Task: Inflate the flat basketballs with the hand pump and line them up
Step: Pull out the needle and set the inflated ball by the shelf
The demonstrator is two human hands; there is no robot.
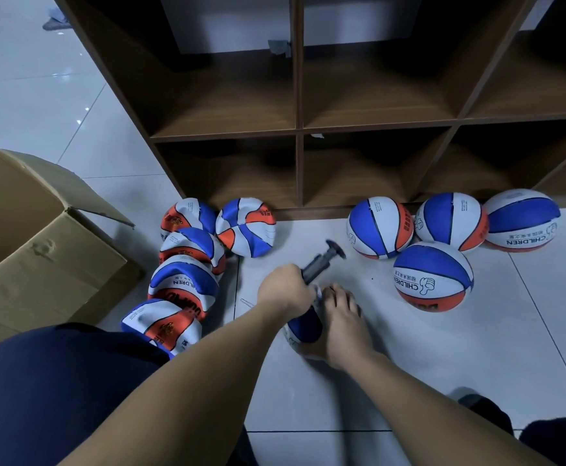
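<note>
My left hand (286,288) grips the barrel of a dark grey hand pump (322,260), whose handle points up and away to the right. My right hand (340,322) holds a flat blue, white and orange basketball (303,326) against the floor, mostly hidden under both hands. The pump's tip meets the ball between my hands; the needle itself is hidden. Several flat basketballs (187,250) lie overlapping in a chain on the left. Several round, inflated basketballs (433,279) rest on the right by the shelf's foot.
A brown wooden cubby shelf (296,129) stands behind the balls. An open cardboard box (39,250) sits at the left. My dark blue knee (56,381) fills the lower left, and a dark shoe (486,412) shows at lower right. The floor is pale tile.
</note>
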